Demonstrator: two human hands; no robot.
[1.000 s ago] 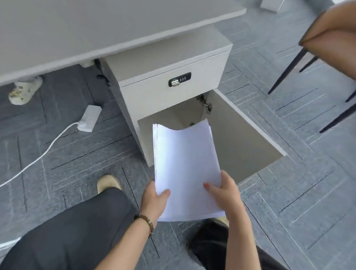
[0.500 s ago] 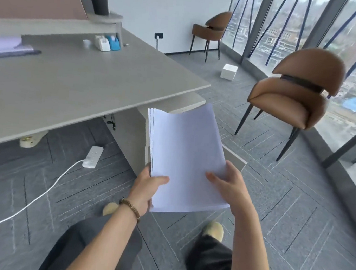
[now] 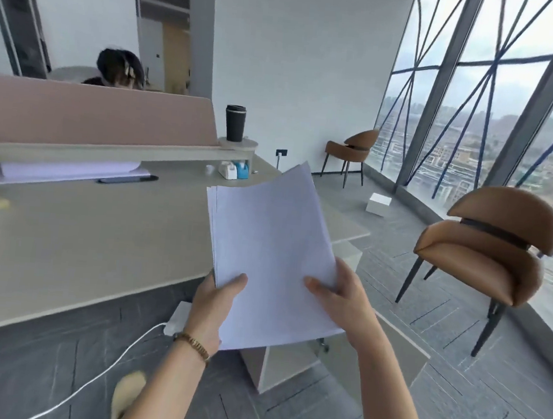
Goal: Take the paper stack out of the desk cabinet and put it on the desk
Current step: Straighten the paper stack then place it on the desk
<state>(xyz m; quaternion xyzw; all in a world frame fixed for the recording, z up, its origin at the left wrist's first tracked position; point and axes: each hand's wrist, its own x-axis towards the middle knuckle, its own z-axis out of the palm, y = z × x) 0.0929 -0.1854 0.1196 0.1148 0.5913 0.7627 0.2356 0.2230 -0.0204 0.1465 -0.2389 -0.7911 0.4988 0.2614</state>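
— Hands first: what have they got?

— Both grip the paper stack (image 3: 272,259) by its near edge in the head view, left hand (image 3: 214,307) at one corner and right hand (image 3: 344,302) at the other, thumbs pressed on top, likely so the loose sheets stay squared and don't sag.

— And where is it relative to the worktop (image 3: 81,249)?

— In the air, just over the worktop's near right corner, not touching. The desk cabinet (image 3: 288,364) stands open below it.

— Different from half a second ago?

— Yes. The stack has risen from beside the worktop's edge to above it, and the view has lifted.
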